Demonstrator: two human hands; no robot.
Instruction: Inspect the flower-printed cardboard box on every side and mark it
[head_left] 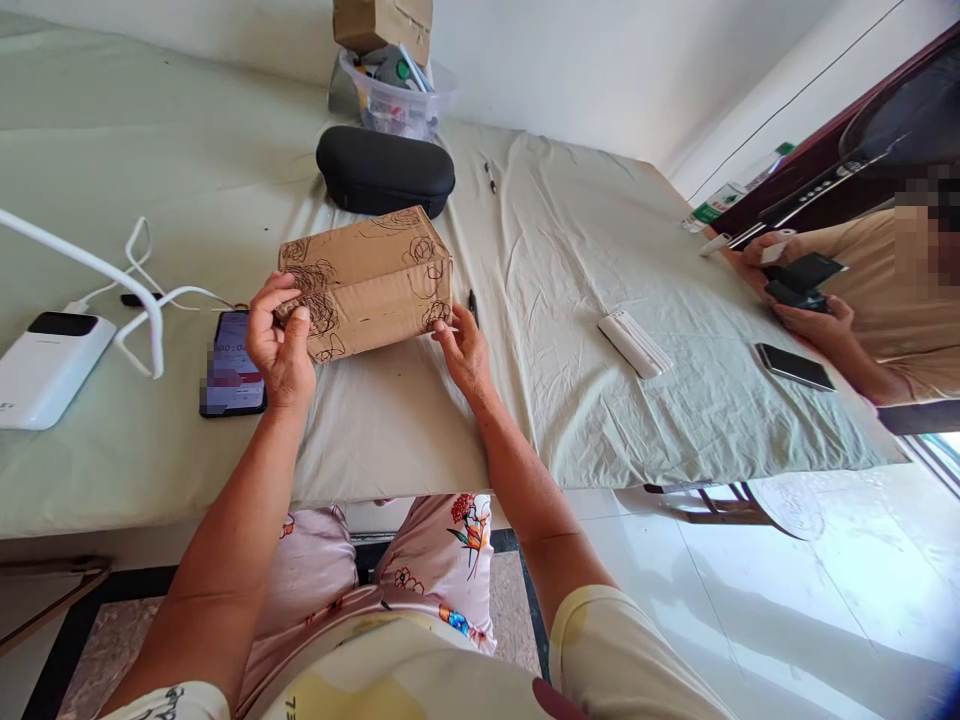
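Observation:
A brown cardboard box [375, 285] with black scribbled loops near its corners is tilted up between my two hands. My left hand [281, 335] grips its left end, thumb on the near face and fingers curled around the edge. At the lower right corner, my right hand [466, 352] pinches the box. Behind my right fingers a black pen [472, 302] lies on the cloth. Just beyond the box sits a black oval zip case [385, 170]. A lit phone [234, 365] rests beside my left wrist.
A white power bank [56, 370] with a white cable stands at the left. Behind the case is a clear plastic tub [397, 105] with a carton above it. A white ridged object [635, 343] and a dark phone [795, 367] lie right, near another person holding a black device [806, 280].

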